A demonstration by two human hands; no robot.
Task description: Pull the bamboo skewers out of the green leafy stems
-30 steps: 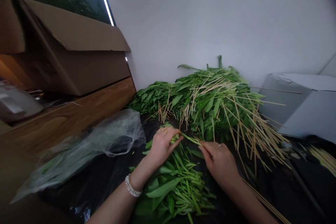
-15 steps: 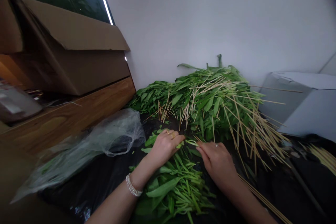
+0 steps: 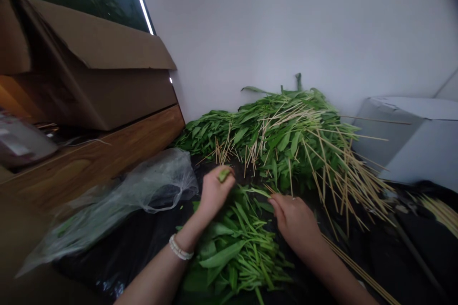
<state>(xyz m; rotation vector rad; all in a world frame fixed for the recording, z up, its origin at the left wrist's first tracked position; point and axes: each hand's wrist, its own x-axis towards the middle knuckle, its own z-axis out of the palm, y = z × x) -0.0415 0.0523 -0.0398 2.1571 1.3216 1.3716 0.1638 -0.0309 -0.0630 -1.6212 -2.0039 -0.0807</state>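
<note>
- Out past the left hand and the right hand there's a big pile of greens with thin sticks poking out toward the right hand. I'd watch those: swing that hand outward and a sleeve or knuckle could snag one and drag part of the pile down.
- Left of the left wrist lies a crumpled plastic bag on black plastic sheeting. Both look slippery, so an elbow catching the bag could probably bunch things up.
- Below and between the hands is a loose heap of greens, stems pointing toward the right forearm. Nothing seems to be holding it together, so a dragging wrist could scatter or bruise it.
- Under the right forearm, a few long sticks run back toward the body. Lean on them and they might roll or snap, I reckon.
- The right hand pinches a slim green stem at its fingertips, just above the heap. Squeeze too hard and it'd likely crush; too light and it slips.
- The left hand is curled tight round a small green piece, end peeking out. Loosen carelessly and it could drop. Can't tell what else is in there, tbh.
</note>
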